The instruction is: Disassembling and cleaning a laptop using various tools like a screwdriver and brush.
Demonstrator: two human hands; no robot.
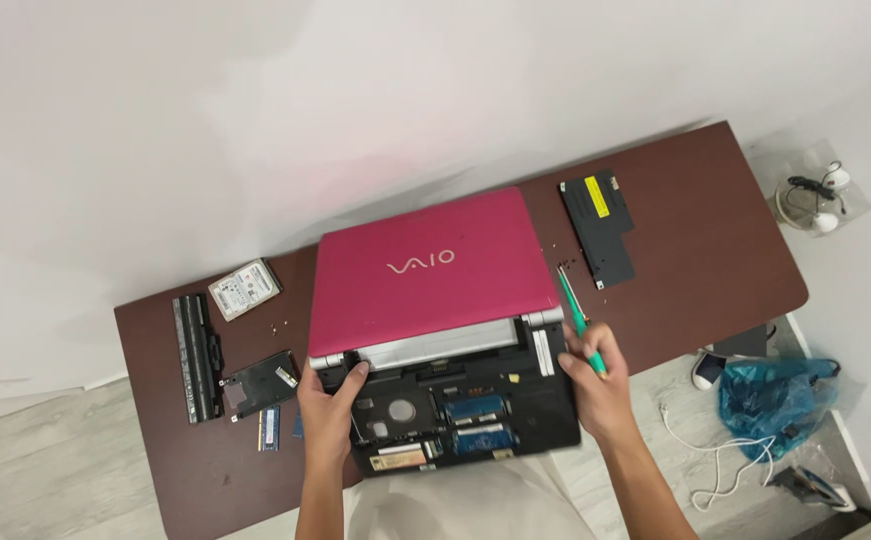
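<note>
Left hand [330,405]: bare, no ring, no watch, no glove.
Right hand [595,385]: bare too, fingers plain.
Forearms: both uncovered, no sleeve seen, entering from 6 o'clock.
Clothing: pale light cloth between arms, at 6 o'clock edge.
</note>
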